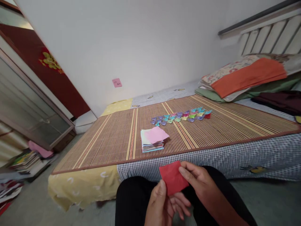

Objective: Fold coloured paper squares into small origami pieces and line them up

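A square of red paper [174, 178] is held above my lap between both hands. My left hand [162, 204] pinches its lower left edge, thumb on top and the other fingers beneath. At the upper right corner, my right hand [196, 175] grips the paper between thumb and fingers. On the striped mat [113, 138] in front lies a stack of colored paper [152, 147], with a pink sheet [157, 135] turned askew on top. Behind the stack, several small folded paper pieces [178, 119] in many colors stand in rows.
Folded bedding with an orange cover [249, 77] lies at the back right, near a dark cloth [278, 101]. The bed's front edge runs just beyond my knees. A glass-fronted cabinet [30, 100] and stacked papers [25, 161] are at the left.
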Motion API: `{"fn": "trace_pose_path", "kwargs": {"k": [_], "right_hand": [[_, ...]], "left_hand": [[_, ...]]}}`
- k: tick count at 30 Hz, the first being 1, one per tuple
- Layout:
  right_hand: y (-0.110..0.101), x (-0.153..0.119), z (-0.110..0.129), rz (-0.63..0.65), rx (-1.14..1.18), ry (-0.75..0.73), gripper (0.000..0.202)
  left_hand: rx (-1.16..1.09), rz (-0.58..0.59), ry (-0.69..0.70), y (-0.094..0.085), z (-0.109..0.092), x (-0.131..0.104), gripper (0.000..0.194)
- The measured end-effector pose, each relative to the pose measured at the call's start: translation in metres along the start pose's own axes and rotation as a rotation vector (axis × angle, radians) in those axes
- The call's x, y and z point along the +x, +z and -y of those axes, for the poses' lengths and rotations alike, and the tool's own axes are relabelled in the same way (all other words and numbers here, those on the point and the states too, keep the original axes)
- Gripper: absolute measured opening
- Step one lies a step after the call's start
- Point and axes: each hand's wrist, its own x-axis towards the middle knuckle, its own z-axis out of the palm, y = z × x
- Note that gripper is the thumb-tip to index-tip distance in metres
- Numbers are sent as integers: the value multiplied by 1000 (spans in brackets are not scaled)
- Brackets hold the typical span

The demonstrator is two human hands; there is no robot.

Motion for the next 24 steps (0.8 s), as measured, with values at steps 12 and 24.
{"fn": "trace_pose_path", "kwargs": {"k": [12, 24], "right_hand": [[5, 4, -2, 93, -19, 5, 48], [-2, -1, 7, 94, -136, -116, 35]], "left_hand": [[-191, 70, -122, -4, -14, -6, 65], [-47, 87, -85, 3, -12, -2, 53]]}}
